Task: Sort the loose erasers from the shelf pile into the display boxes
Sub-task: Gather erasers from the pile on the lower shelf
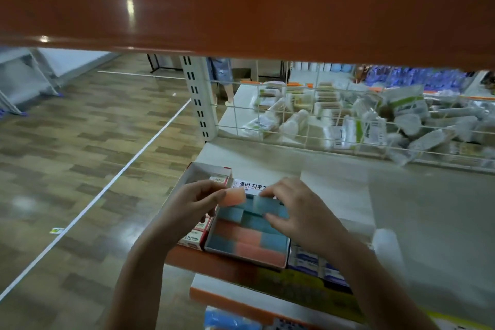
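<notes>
A white display box (214,249) on the shelf's left end holds rows of blue and salmon-pink erasers (249,238). My left hand (192,203) pinches a pink eraser (235,197) just above the box's back left corner. My right hand (297,209) grips a light blue eraser (263,203) over the back rows, fingertips down among the blue ones. Left of this box stands a red-and-white display box (206,171), with small white boxed erasers (218,179) inside it. A box of blue-and-white wrapped erasers (308,262) sits to the right under my right forearm.
An orange shelf (241,2) hangs close overhead. A wire grid divider (294,115) backs the white shelf surface (401,195), with packaged goods piled behind it. A white slotted upright (199,96) stands at the shelf's left end. Wood-look floor lies to the left. A person's legs (223,80) show far back.
</notes>
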`<state>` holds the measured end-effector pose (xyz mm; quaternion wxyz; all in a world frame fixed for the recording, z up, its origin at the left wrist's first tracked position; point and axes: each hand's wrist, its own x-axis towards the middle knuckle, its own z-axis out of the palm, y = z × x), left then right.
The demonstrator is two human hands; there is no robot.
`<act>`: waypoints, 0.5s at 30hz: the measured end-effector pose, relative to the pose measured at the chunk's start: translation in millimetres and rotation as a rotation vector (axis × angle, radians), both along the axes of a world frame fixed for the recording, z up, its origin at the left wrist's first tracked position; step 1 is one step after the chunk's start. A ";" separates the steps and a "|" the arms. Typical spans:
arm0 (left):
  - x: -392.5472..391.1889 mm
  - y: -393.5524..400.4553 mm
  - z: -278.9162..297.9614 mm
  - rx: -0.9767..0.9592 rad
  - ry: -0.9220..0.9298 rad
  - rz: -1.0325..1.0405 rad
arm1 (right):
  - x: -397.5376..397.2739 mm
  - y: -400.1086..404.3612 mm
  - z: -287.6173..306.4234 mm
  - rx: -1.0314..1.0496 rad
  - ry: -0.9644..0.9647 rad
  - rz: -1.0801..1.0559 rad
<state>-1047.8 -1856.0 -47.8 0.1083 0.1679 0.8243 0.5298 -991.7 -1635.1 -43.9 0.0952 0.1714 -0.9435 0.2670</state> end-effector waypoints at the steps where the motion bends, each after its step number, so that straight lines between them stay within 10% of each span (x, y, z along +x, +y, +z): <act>1: -1.2 -4.5 -0.9 0.006 -0.007 0.003 | -4.4 -5.2 -2.6 0.023 -0.012 0.004; 15: -3.1 -20.7 -5.8 0.023 -0.060 -0.007 | -16.0 -32.5 -30.7 0.295 -0.147 -0.094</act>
